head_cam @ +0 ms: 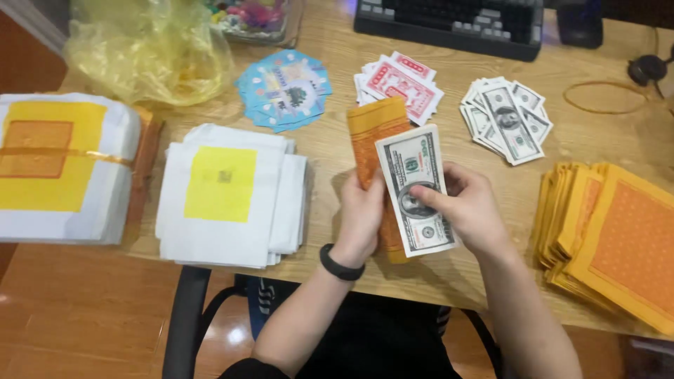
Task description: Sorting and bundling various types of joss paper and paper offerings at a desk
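Both hands over the desk edge; my left hand is gripping an orange paper bundle, fingers wrapped; my right hand is pinching a green banknote sheet against it; thin, limp, slippery; probably best held by its long edges.

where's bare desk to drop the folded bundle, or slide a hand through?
Bare wood lies between the banknote fan and the orange sheet stack, below the rubber band. A narrower strip runs between the white paper stack and the left hand. The back row by the keyboard is crowded.
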